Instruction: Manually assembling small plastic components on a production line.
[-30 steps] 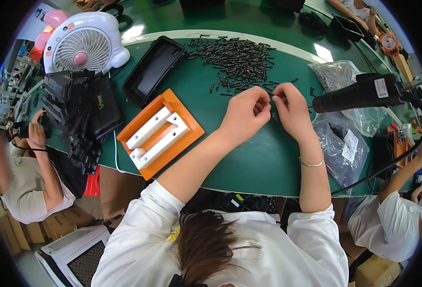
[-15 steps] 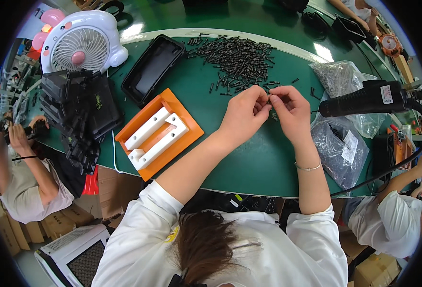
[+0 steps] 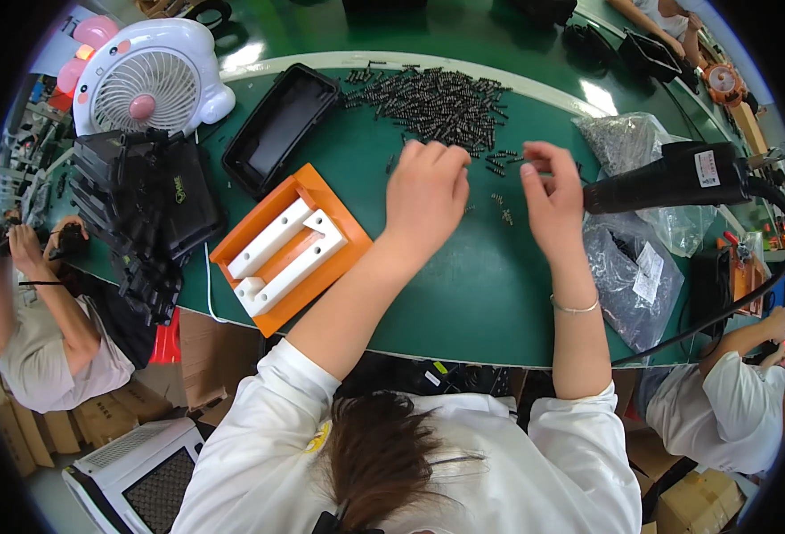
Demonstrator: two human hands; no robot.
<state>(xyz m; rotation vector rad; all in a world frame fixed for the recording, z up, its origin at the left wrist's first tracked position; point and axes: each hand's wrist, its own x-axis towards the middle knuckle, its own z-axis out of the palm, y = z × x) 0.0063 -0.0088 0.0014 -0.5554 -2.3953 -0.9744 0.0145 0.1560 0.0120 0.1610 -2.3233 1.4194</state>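
Observation:
Small black ribbed pins lie in a loose pile on the green table. My left hand is at the pile's near edge, back upward, its fingertips hidden. To the right of the pile, my right hand has its thumb and index finger bent toward each other beside several separate black pins. Whatever lies between those fingertips is too small to make out. Between my hands, tiny brass-coloured pieces are scattered on the table.
An orange fixture with white blocks sits left of my forearm, near a black tray. Farther left are black plastic housings and a fan. On the right, a corded black tool lies by plastic bags. Other people work on both sides.
My hands, together at the pile's near edge before, have moved apart. The left went left and slightly up; the right shifted a little right. More brass-coloured pieces show between them.

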